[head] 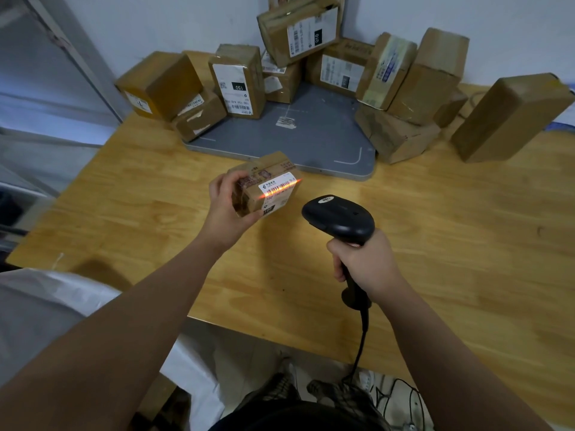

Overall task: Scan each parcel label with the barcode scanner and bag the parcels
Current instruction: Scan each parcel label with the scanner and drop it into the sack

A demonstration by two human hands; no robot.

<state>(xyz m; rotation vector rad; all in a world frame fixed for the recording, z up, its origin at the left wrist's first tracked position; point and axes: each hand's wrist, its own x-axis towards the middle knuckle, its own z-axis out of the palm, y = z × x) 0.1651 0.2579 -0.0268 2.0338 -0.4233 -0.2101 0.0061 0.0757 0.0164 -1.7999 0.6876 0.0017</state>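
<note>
One small cardboard parcel (264, 185) is held up above the wooden counter (435, 231), tilted so its white label (277, 189) faces the barcode scanner (339, 219); a bright orange-red scan line lies across the barcode on that label. The left hand (224, 206) grips the parcel from its left end, the fingers (231, 178) curled over the top edge and the thumb pressed under the lower edge, closed firmly on the box. Just right of the parcel, the right hand (364, 259) is wrapped tight around the scanner's black handle, all fingers closed on it, the scanner head pointed toward the label without touching it. A dark cable (361, 346) runs from the handle's base down past the counter's near edge. Beyond the parcel lies a flat grey platform (311, 141) on the counter, and around its far and side edges stand many more brown boxes (236, 82), some stacked or leaning, several showing white labels. Left of the parcel and below the counter's edge, a white bag (46, 306) is partly hidden by the left forearm.
</note>
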